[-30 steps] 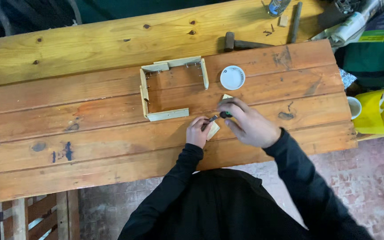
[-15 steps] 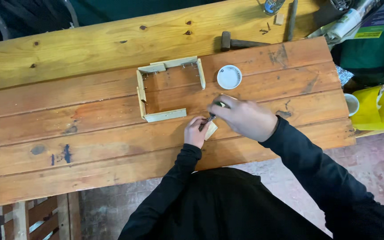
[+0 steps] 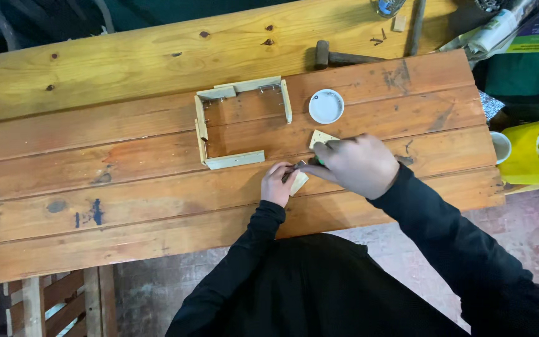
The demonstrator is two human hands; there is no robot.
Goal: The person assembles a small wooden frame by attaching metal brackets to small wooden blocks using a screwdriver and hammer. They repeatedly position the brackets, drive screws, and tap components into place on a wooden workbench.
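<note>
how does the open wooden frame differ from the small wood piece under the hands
The wooden frame is a larger assembly of joined strips, open on one side; the small wood piece is one short block. The frame lies untouched; the left hand pins the block. Both are pale wood.

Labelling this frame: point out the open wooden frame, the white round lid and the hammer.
open wooden frame (image 3: 202,129), head view, on its left side strip.
white round lid (image 3: 326,106), head view, on its centre.
hammer (image 3: 322,54), head view, on its dark head at the left end.
</note>
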